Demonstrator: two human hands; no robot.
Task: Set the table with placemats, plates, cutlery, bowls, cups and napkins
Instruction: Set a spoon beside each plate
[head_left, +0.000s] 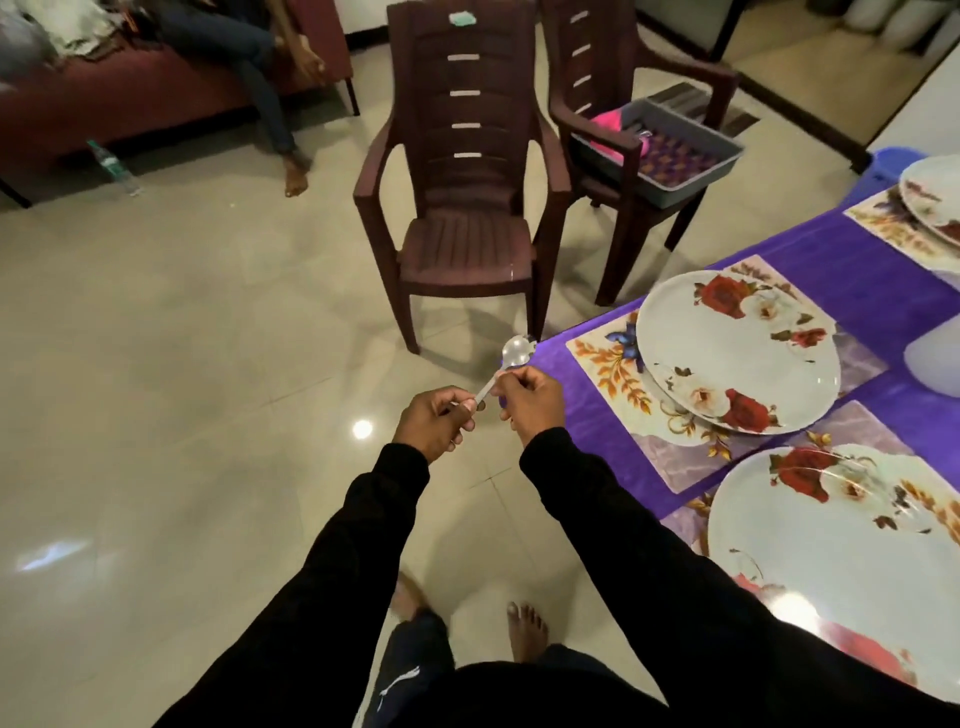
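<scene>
A shiny metal spoon (515, 351) is held over the floor just left of the table corner, bowl end up. My left hand (434, 422) pinches its handle end and my right hand (530, 402) grips the shaft near the bowl. On the purple tablecloth (852, 278) lie floral placemats (613, 358), each under a white plate with red roses: one plate (737, 351) in the middle, one plate (841, 561) nearer me, one plate (935, 195) at the far right edge.
Two brown plastic chairs stand beyond the table: an empty chair (462, 208) and a chair holding a grey tray (670, 150) with pink and patterned items. A person sits on a red sofa (104, 98) at the back left. A bottle (111, 169) lies on the tiled floor.
</scene>
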